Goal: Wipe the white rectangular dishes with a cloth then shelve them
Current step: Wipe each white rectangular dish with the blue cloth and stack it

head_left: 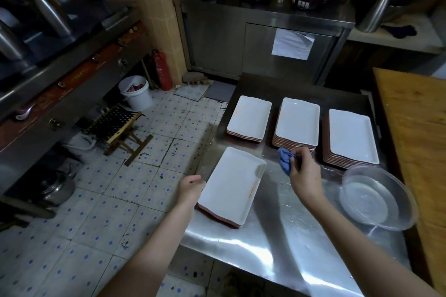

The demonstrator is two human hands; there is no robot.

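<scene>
Blue cloth (pixel 284 158) half hidden in right grip (pixel 305 173)

Head-worn, steeply down over steel table (pixel 277 260)

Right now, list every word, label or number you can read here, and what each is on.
Nothing can be read.
Near dish, orange print on right rim: blurred.
Far-left dish stack, orange mark: blurred.
Stove's red strip, yellow characters: too small.
Paper on cabinet door: no text visible.
</scene>
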